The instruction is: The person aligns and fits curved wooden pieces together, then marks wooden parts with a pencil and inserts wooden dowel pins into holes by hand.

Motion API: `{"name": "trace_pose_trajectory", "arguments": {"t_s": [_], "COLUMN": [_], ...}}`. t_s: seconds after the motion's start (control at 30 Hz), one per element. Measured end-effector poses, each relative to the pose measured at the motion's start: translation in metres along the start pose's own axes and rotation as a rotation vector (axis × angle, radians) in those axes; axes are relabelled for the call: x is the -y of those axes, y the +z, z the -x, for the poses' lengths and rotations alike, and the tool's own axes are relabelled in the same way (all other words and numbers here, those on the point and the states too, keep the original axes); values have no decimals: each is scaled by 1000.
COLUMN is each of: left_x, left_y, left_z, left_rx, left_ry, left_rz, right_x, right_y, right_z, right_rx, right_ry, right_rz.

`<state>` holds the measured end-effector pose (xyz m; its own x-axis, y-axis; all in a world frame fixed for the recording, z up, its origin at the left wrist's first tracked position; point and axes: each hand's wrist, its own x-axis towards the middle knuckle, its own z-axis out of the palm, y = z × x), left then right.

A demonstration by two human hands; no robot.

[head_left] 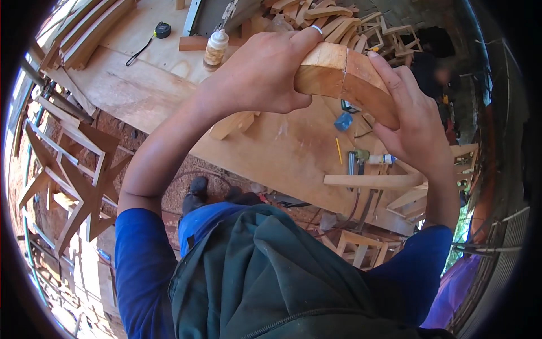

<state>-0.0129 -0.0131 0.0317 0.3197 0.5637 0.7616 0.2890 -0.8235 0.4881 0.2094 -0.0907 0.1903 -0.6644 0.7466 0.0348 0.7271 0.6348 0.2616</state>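
Observation:
Raised above the workbench [282, 147] is a curved wooden piece [367, 85] with a visible seam across its middle, where two lengths meet. My left hand [268, 70] grips its left end, a ring on one finger. Around the right end my right hand [409, 113] is closed, the thumb side along the upper edge. Behind my left wrist stands a glue bottle [215, 51] with a white cap. Below the wooden piece, a small blue object [342, 121] and a yellow pencil [339, 151] lie on the bench.
A tape measure [162, 30] and long curved boards [93, 34] lie at the far left. An air nail gun [367, 158] rests near a wooden bar [372, 181] at right. Cut wood pieces [339, 22] pile up at the back. Wooden frames [79, 169] stand left; another person [429, 79] is at right.

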Motion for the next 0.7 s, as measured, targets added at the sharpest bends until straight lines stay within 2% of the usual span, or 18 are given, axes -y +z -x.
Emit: {"name": "trace_pose_trajectory", "arguments": {"t_s": [0.07, 0.2, 0.33, 0.43, 0.5, 0.53, 0.63, 0.7], "left_x": [5, 0, -7, 0, 4, 7, 20, 27], "left_y": [2, -4, -6, 6, 11, 14, 25, 33], "left_z": [-2, -3, 2, 13, 25, 33, 73, 109], "left_rx": [13, -136, -107, -163, -233, -249, -294, -263], "left_ry": [-32, 121, 174, 180, 176, 155, 54, -55], "left_rz": [8, 67, -64, -240, -404, -375, -279, -250], "right_x": [-6, -12, -15, -22, -32, -37, -42, -50], "right_y": [3, 5, 10, 12, 21, 23, 14, 19], "right_z": [-4, -6, -5, -6, -9, -12, -22, -30], "right_rx": [-15, -49, -106, -88, -164, -201, -95, -161], "right_ry": [-5, -16, -40, -7, 11, 19, 260, 331], "right_rz": [8, -18, -75, -52, -34, -24, -531, -473]}}
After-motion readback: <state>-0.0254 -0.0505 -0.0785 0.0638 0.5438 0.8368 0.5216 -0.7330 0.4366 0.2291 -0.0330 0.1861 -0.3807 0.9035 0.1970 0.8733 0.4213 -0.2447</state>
